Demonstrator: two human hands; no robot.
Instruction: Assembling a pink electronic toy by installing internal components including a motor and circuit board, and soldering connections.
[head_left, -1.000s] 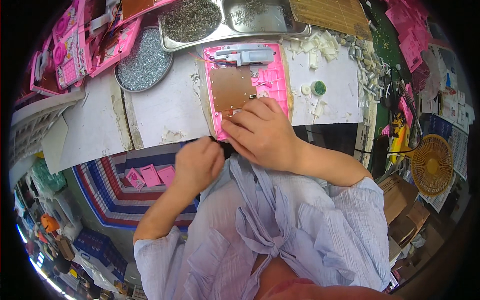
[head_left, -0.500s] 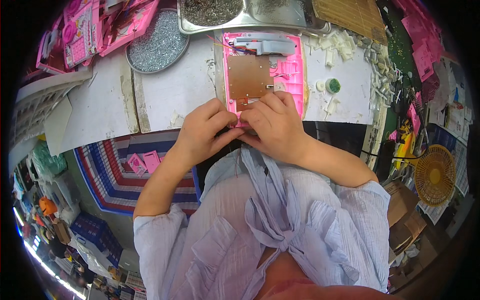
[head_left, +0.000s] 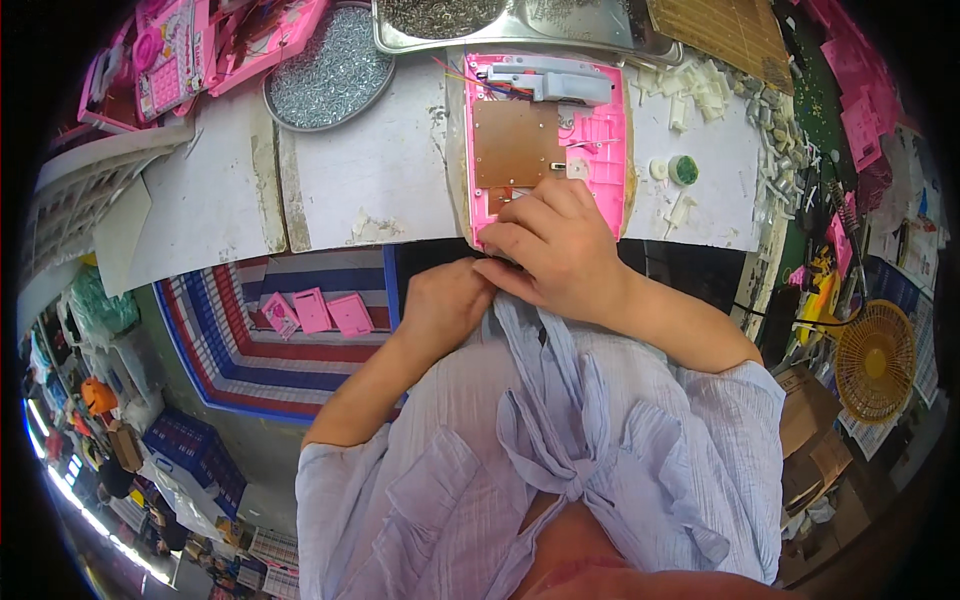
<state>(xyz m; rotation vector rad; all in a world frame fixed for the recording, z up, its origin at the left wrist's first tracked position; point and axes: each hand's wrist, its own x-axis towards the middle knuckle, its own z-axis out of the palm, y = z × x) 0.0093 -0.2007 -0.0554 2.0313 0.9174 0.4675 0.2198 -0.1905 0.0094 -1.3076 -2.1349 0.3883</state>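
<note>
A pink plastic housing [head_left: 609,200] lies open side up at the table's near edge. Inside it sit a brown circuit board [head_left: 515,145] and, along its far end, a grey plastic module [head_left: 556,82] with coloured wires. My right hand [head_left: 560,240] is closed over the housing's near end, its curled fingers covering that part. Just off the table edge, below the housing, my left hand [head_left: 447,305] is closed in a pinch. Its fingertips meet the right thumb, and whatever lies between the fingers is hidden.
A round pan of small screws [head_left: 330,75] and a metal tray [head_left: 520,35] stand at the back. White plastic pieces [head_left: 698,90] and a small green-topped tub [head_left: 684,170] lie to the right. Left below hangs a striped basket [head_left: 250,370] with pink parts [head_left: 312,310].
My left hand has drawn back from the housing toward my body, below the table edge. The right hand stays at the housing's near end. The whole view has shifted slightly.
</note>
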